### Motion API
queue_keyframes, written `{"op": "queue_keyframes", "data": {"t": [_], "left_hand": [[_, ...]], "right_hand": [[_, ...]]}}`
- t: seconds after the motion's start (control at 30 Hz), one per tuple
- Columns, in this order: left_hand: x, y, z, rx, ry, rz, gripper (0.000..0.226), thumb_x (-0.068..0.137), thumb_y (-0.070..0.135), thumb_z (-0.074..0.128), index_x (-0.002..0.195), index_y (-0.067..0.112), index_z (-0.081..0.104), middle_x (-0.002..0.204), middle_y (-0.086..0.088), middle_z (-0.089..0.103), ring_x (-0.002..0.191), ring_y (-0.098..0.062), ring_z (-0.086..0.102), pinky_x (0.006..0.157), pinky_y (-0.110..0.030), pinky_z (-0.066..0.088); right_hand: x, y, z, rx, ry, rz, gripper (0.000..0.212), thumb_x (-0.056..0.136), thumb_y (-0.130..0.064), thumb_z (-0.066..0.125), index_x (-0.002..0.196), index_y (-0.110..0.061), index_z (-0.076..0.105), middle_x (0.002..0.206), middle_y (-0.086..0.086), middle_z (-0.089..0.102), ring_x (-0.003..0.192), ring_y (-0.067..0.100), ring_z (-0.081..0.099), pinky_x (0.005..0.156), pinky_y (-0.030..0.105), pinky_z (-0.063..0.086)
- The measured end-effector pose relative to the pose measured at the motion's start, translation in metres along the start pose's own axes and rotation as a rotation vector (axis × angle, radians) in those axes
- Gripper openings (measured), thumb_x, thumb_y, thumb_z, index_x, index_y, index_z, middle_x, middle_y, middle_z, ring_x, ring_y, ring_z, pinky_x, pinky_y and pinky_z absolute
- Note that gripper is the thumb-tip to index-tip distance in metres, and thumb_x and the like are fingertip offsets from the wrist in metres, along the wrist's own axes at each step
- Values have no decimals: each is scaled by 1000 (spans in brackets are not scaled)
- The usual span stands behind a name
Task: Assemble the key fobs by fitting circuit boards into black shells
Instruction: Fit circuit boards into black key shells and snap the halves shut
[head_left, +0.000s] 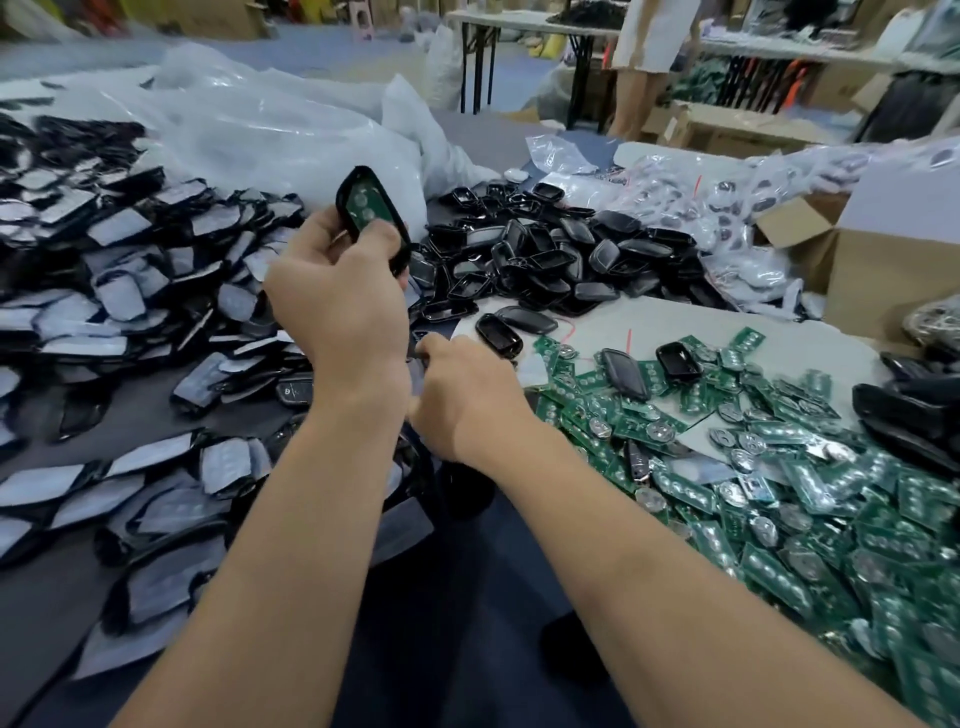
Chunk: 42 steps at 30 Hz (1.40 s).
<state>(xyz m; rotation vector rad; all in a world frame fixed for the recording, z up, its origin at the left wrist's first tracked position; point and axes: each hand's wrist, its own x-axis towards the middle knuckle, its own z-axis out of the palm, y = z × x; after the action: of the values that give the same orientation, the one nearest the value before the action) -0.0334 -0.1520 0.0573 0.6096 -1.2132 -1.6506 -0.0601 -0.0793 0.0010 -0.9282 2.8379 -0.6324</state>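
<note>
My left hand (337, 296) holds up a black shell (363, 202) with a green circuit board seated inside it, thumb over the shell's lower end. My right hand (462, 395) is lower, just right of the left wrist, with fingers curled down among dark parts; what it grips is hidden. A heap of empty black shells (550, 260) lies behind the hands. Green circuit boards (779, 467) with round metal battery clips spread over the right side. Two lone black shells (498, 335) (678, 361) lie near the boards.
A large pile of black parts with grey pads (114, 291) covers the left. Clear plastic bags (270, 124) rise behind it. Bagged parts (691, 197) and a cardboard box (883, 270) stand at the right rear. A person (649, 47) stands by tables in the background.
</note>
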Motion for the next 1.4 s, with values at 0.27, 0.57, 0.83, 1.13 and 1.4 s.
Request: {"op": "queue_keyframes", "data": {"t": [0.27,0.57,0.83,1.13,1.4], "left_hand": [[-13,-12,1,51,-64,29,18,83,1,71,78,17,76,68,5,75,62,-14,65,53,-31,52],[-95,-48,27,271,-654,-230,18,71,24,62,84,30,73,77,-5,78,53,-19,61,48,-32,51],[-117,-61,30,442,-872,-192,7,71,23,61,71,22,68,62,-5,59,57,-20,52,52,-35,47],[-115,-59,31,410,-914,-231,17,85,19,66,70,24,69,51,-6,57,45,-18,44,41,-24,35],[-110,-57,35,289,-859,-279,16,82,15,74,69,24,72,49,-6,54,39,-15,37,37,-18,31]], "right_hand": [[-37,33,-31,632,293,199,13,81,-15,74,88,-25,78,73,-10,73,70,9,66,65,24,51],[-122,113,-73,1085,487,355,32,90,1,70,80,-27,80,68,-4,72,49,9,55,46,18,44],[-128,131,-62,1031,470,308,22,82,-16,73,90,-36,79,74,2,77,49,14,62,50,21,48],[-122,139,-63,1126,395,306,16,88,-1,72,95,-13,80,67,11,72,49,19,59,46,24,45],[-126,143,-79,1629,86,384,24,98,-13,60,113,0,74,96,19,76,68,22,71,59,26,58]]}}
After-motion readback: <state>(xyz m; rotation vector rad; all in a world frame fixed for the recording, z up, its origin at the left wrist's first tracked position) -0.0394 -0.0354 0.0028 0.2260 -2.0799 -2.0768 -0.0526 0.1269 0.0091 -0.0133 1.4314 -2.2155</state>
